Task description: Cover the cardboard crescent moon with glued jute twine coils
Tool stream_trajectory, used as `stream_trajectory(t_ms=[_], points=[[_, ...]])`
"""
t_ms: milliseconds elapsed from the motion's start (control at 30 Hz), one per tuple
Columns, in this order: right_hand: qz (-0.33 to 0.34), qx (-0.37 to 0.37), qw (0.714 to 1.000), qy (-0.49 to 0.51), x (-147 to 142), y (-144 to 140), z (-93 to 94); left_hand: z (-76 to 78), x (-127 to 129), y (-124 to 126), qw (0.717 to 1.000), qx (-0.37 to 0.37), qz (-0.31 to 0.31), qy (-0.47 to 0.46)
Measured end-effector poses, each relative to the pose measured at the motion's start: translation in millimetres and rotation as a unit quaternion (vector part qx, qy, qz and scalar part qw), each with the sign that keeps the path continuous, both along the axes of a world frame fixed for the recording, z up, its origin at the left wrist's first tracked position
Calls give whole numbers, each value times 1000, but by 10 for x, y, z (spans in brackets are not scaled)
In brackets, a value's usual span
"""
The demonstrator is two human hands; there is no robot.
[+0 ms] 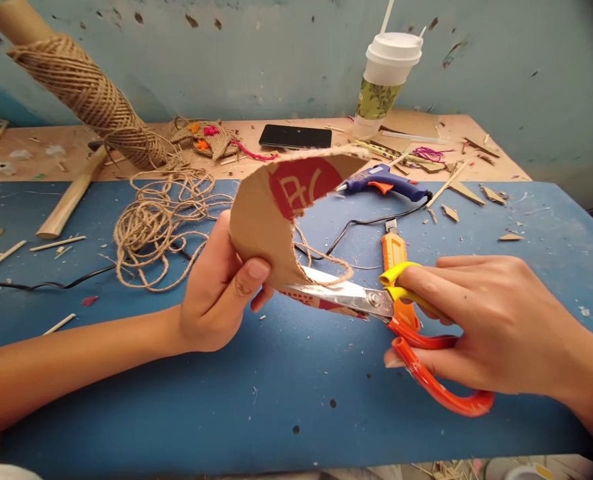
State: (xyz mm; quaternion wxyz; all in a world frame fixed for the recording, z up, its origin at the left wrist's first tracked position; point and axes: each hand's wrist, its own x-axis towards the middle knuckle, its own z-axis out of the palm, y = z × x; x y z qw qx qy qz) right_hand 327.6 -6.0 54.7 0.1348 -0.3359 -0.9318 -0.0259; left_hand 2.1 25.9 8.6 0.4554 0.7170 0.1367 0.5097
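Observation:
My left hand (221,293) pinches a curved piece of brown cardboard (271,213) with a red printed mark, thumb on its near face. My right hand (496,327) grips orange-and-yellow-handled scissors (376,303); the steel blades meet the cardboard's lower edge, where a cut strip with red print hangs under the blades. Both hands are held just above the blue table mat (276,400).
A loose heap of jute twine (151,220) and its spool (86,93) lie at left. A blue glue gun (386,183), an orange utility knife (392,247), a black phone (295,137), a lidded cup (386,80) and cardboard scraps lie behind. Sticks are scattered at left.

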Motion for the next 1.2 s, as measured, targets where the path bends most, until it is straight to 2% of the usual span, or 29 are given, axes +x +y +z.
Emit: stream_trajectory(t_ms=[233,467,867,1000,1200], points=[[22,20,1000,-6,-20,-17,15,-23,10,-25,1000,-6,-9,-12],[22,40,998,31,-22,-4,-26,-29,-2,-29,1000,-6,-12,-8],[34,63,997,44,-31,17,-46,-20,-89,-63,999,-12,8,40],[39,72,996,42,-29,21,-40,7,-126,-93,996,-18,12,86],[36,83,995,30,-29,48,-17,0,-114,-80,997,-15,21,68]])
